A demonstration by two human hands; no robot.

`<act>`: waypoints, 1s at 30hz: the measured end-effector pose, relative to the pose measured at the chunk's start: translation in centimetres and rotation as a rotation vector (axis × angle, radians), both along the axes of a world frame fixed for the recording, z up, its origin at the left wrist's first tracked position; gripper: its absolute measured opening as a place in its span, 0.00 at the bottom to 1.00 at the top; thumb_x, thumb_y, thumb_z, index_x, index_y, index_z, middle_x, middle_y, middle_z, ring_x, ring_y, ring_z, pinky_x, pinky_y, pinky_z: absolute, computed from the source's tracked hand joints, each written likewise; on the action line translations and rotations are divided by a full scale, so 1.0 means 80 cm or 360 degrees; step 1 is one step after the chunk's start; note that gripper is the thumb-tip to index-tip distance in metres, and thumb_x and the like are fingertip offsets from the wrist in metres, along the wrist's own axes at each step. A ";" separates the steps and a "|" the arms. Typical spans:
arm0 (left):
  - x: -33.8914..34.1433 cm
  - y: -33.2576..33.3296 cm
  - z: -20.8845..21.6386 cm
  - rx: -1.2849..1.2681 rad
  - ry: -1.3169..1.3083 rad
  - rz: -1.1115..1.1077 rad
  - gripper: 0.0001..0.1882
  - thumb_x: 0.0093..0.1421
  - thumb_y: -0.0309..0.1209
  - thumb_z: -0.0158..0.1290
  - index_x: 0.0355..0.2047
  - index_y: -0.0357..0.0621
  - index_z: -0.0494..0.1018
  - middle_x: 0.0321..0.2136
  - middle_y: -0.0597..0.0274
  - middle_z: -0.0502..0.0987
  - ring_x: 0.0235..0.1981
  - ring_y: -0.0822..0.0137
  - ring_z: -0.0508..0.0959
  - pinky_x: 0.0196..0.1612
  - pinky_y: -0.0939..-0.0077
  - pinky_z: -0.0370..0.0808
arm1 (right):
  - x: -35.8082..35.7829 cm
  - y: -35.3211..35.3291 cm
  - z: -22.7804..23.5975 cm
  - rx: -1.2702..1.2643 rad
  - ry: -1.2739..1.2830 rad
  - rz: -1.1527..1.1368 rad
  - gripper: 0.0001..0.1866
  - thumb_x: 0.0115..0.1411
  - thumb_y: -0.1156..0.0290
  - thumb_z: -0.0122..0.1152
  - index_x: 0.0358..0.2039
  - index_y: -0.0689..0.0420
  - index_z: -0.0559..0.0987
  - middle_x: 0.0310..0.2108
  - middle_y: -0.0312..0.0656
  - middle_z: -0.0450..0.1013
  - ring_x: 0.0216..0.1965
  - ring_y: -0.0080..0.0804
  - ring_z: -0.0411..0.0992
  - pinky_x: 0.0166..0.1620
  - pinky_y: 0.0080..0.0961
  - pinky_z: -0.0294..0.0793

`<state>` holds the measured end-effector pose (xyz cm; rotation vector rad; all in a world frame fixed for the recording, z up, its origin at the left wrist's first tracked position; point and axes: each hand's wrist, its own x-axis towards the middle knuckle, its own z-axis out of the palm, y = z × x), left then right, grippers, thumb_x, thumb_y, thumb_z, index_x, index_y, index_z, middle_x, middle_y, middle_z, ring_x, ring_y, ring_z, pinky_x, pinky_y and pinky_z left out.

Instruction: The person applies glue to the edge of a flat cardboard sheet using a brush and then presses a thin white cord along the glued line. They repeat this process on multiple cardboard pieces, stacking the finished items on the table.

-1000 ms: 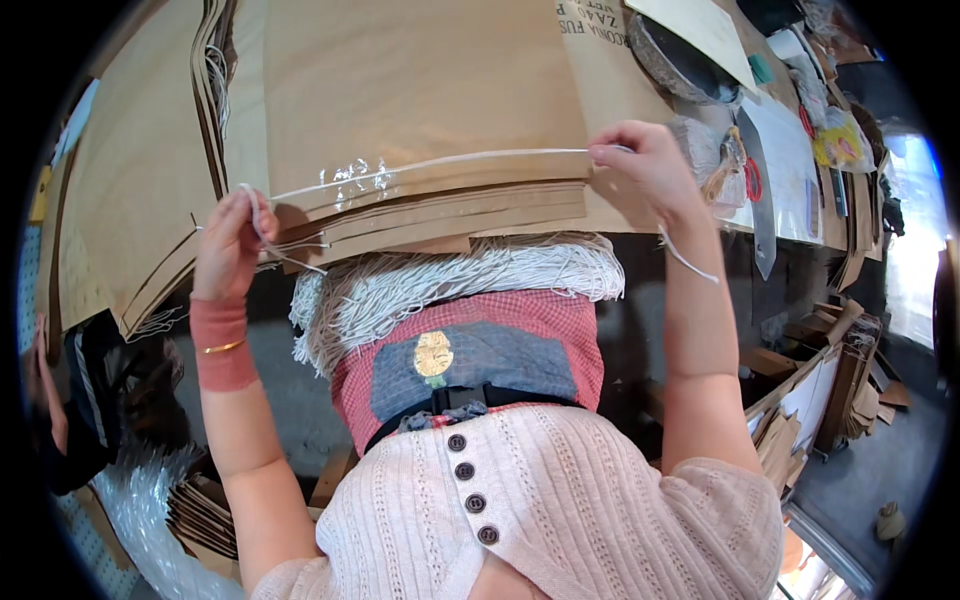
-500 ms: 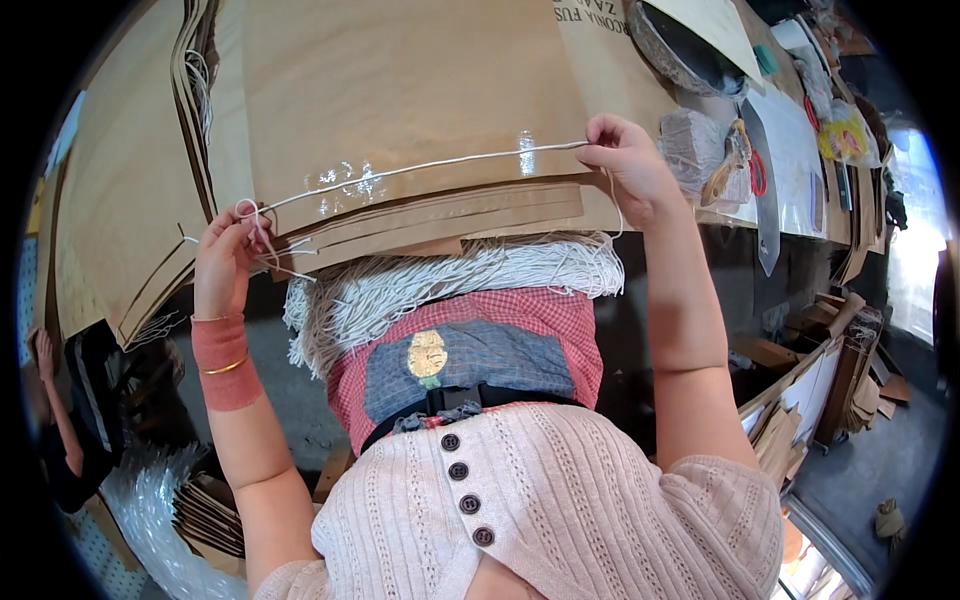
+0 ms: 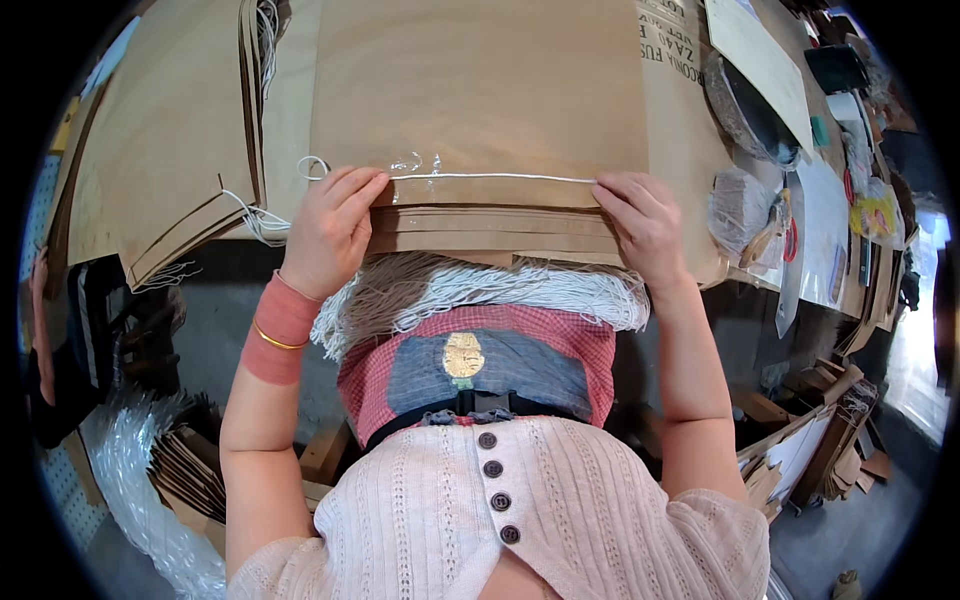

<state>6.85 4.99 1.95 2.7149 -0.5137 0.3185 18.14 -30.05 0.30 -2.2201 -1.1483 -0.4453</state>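
Note:
A white cord (image 3: pixel 490 176) runs straight between my two hands along the near edge of a brown paper sheet (image 3: pixel 480 90). My left hand (image 3: pixel 335 230) is closed on it, fingertips at the paper; a loop of cord sticks out beyond the fingers. At the other side my right hand (image 3: pixel 645 225) pinches the cord near the sheet's right edge, its fingertips low at the paper. Shiny wet-looking patches (image 3: pixel 410 165) lie by the cord near my left fingers. Layered brown paper edges (image 3: pixel 490 222) show below the cord. Many white cords (image 3: pixel 570 285) hang in a bundle at my lap.
Folded brown paper stacks (image 3: pixel 170 150) with cords lie left. On the right stand a dark bowl (image 3: pixel 745 110), a plastic-wrapped bundle (image 3: pixel 738 210) and a long blade (image 3: pixel 790 285). Clear plastic (image 3: pixel 150 510) lies low left. Another person's arm (image 3: pixel 41 320) shows at far left.
My hands have come closer together, the left moving right along the cord. The cord has come down level and close to the paper's near edge. The view has shifted left.

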 end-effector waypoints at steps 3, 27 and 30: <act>0.007 0.008 0.020 -0.0182 0.0140 -0.0051 0.21 0.48 0.26 0.56 0.44 0.35 0.71 0.42 0.55 0.73 0.45 0.54 0.71 0.48 0.63 0.69 | 0.010 -0.001 -0.001 0.0227 0.0719 -0.0071 0.04 0.50 0.81 0.61 0.29 0.62 0.80 0.30 0.41 0.74 0.31 0.31 0.73 0.34 0.25 0.72; 0.034 -0.069 0.007 0.0154 0.0039 0.0402 0.29 0.54 0.37 0.55 0.53 0.35 0.61 0.49 0.46 0.69 0.49 0.47 0.69 0.51 0.58 0.67 | -0.018 0.089 -0.037 0.1452 0.1765 -0.0082 0.30 0.59 0.64 0.57 0.58 0.62 0.61 0.55 0.46 0.63 0.47 0.34 0.68 0.47 0.25 0.70; 0.016 -0.088 0.000 0.0217 0.0197 0.0167 0.43 0.52 0.47 0.56 0.60 0.31 0.53 0.60 0.43 0.57 0.61 0.46 0.57 0.62 0.57 0.55 | -0.057 0.139 0.000 0.0006 0.0912 -0.0123 0.37 0.59 0.56 0.56 0.61 0.65 0.57 0.61 0.53 0.56 0.60 0.43 0.57 0.61 0.34 0.57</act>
